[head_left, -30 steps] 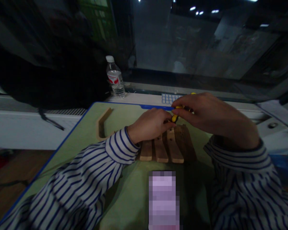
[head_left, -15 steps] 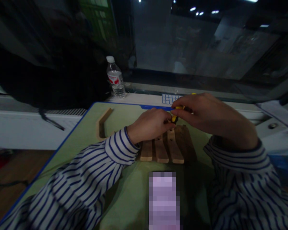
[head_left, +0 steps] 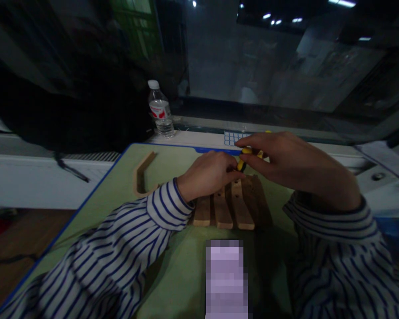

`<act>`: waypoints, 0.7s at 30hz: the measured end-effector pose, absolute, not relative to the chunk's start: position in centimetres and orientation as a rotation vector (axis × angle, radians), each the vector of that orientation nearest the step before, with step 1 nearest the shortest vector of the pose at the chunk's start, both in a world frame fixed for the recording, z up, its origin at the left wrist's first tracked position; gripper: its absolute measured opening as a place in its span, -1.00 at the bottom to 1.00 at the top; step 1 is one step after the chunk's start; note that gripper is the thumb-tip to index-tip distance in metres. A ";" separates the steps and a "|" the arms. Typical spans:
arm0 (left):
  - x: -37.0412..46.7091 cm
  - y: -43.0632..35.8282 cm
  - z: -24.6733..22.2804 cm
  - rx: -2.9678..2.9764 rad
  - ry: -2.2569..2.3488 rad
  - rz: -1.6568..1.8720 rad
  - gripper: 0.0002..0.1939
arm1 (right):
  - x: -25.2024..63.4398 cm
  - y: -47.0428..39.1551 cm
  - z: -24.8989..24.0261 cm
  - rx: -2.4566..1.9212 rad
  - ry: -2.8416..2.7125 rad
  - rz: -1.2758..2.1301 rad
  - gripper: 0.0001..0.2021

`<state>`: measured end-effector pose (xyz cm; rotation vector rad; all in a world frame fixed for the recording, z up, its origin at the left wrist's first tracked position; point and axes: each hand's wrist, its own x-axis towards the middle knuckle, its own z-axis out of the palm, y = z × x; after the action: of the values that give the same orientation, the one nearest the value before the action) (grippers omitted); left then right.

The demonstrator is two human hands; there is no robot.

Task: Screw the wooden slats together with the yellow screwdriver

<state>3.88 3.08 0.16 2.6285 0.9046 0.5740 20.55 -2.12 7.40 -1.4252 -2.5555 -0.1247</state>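
Over the far end of a wooden piece with several slats (head_left: 241, 208), my left hand (head_left: 209, 173) is closed, its fingertips at the lower part of a small yellow and black tool (head_left: 242, 165). My right hand (head_left: 279, 157) comes in from the right, thumb and fingers closed round the tool's yellow upper part. The tool stands roughly upright above the slats. Its tip is hidden by my left fingers. Small dark holes show in the slats.
A bent wooden piece (head_left: 139, 175) lies at the table's left. A water bottle (head_left: 161, 110) stands on the sill behind the green table (head_left: 173, 274). A phone with a blurred-out screen (head_left: 226, 279) lies near the front, and a blue-gridded card (head_left: 231, 138) behind.
My right fingers have shifted slightly on the tool, and more of its yellow part shows. My left hand has barely moved.
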 end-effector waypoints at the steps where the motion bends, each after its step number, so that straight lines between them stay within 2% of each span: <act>1: 3.9 3.1 0.2 2.627 0.905 0.576 -0.75 | 20.5 -2.1 7.4 -1.423 -2.568 -0.113 -0.73; 8: 3.9 3.2 0.2 2.613 0.858 0.582 -0.76 | 20.6 -2.0 7.5 -1.406 -2.582 -0.104 -0.78; 21: 3.8 3.2 0.4 2.560 0.802 0.454 -0.76 | 20.8 -1.7 7.1 -1.432 -2.602 -0.176 -0.75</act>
<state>3.85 3.25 0.37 2.5604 0.8022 0.4542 20.81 -1.73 7.14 -1.4325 -2.6023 -0.1757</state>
